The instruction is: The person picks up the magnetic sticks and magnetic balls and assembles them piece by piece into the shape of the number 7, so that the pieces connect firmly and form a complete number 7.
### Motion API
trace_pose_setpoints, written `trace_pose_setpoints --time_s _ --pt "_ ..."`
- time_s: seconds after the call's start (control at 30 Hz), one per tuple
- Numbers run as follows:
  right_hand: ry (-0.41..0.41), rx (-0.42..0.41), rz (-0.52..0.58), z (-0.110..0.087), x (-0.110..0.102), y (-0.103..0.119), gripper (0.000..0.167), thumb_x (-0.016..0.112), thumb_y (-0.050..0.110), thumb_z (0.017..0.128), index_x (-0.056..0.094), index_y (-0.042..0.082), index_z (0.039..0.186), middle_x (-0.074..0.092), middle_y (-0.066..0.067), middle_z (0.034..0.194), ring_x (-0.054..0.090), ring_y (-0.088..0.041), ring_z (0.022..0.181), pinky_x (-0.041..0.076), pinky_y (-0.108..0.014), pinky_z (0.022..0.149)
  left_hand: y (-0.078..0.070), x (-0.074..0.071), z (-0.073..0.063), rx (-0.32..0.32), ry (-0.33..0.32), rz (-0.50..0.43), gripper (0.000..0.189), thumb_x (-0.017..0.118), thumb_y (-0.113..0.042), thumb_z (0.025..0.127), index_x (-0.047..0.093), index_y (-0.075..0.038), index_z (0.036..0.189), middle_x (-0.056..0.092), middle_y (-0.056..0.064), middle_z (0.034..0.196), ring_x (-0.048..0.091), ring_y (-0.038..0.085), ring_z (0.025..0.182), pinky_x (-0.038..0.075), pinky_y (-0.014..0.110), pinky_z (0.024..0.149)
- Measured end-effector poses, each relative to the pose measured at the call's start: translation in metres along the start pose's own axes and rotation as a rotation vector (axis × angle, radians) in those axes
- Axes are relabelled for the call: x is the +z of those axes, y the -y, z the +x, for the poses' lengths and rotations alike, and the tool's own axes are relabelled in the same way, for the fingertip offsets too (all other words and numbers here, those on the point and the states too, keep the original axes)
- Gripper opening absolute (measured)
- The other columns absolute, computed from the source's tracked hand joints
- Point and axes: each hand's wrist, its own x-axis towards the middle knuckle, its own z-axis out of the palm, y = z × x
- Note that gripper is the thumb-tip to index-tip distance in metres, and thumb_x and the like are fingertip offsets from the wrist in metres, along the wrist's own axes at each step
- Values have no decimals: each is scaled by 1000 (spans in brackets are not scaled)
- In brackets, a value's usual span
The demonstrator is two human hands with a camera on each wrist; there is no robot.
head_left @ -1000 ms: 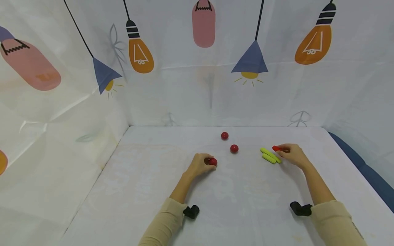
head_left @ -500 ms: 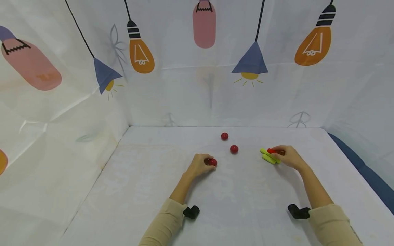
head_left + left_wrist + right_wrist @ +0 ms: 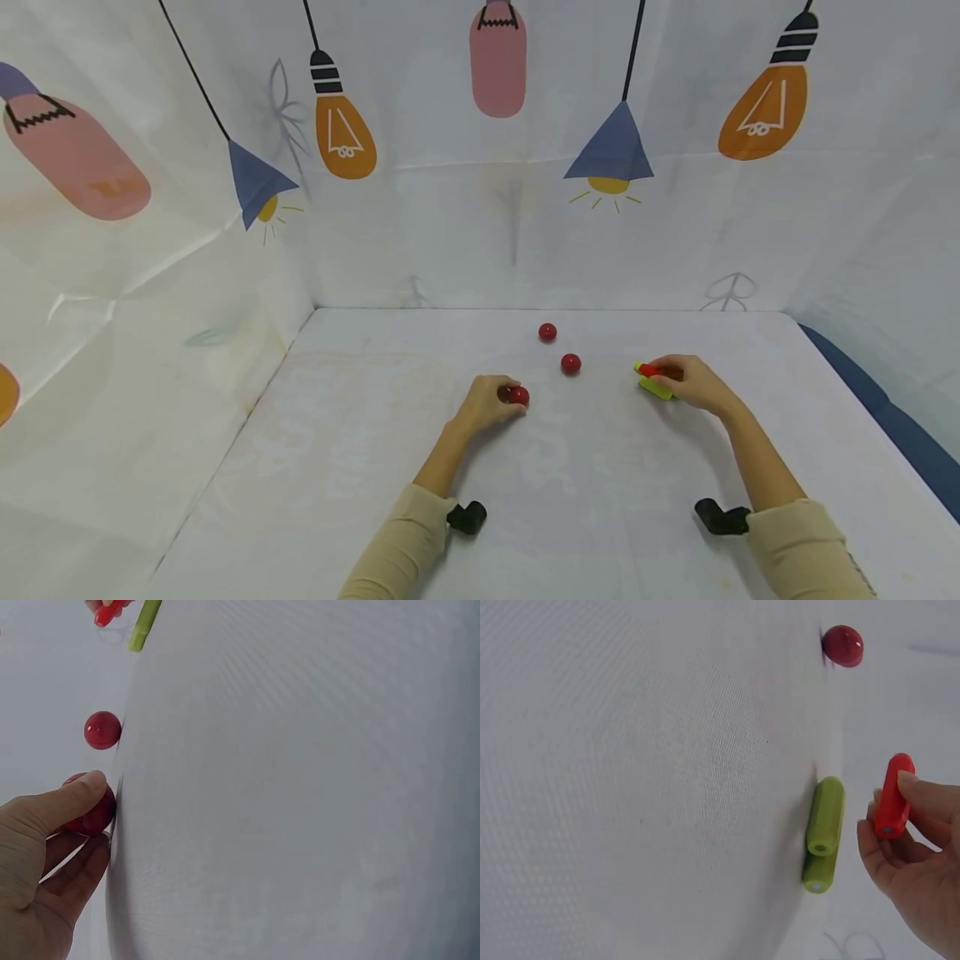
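My left hand (image 3: 480, 403) pinches a glossy red ball (image 3: 520, 395) between thumb and fingers, at the tabletop left of centre. In the left wrist view the thumb covers part of that ball (image 3: 96, 817). On the right, my right hand (image 3: 697, 383) holds a short red rod (image 3: 893, 796) with rounded ends, thumb on one side and fingers on the other. The rod is raised above two similar yellow-green rods (image 3: 826, 816), which lie side by side on the table. In the head view, the red rod and fingers partly hide the green rods.
Two more red balls, a nearer one (image 3: 571, 363) and a farther one (image 3: 547, 332), sit on the white table (image 3: 585, 500) between the hands. A white sheet (image 3: 450, 233) printed with lamps rises behind the table and along its left side.
My right hand has carried the red rod leftward, from the right end of the green rods to above them. My left hand and its ball have stayed in place.
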Motion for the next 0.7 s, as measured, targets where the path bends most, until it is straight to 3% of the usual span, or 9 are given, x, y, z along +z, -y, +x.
trace_pose_setpoints --time_s 0.4,0.7 --pt "0 -57 -1 4 4 6 31 61 10 90 59 -12 112 62 -24 106 58 -31 92 47 -44 82 0 0 1 -8 6 1 38 78 -13 76 67 2 109 69 11 101 59 17 87 49 24 76" --pt "13 -92 28 7 8 13 27 63 7 89 61 -11 108 65 -21 102 60 -26 88 49 -26 74 -1 0 0 -12 3 3 38 78 -14 76 67 2 109 69 11 101 60 17 88 49 24 76"
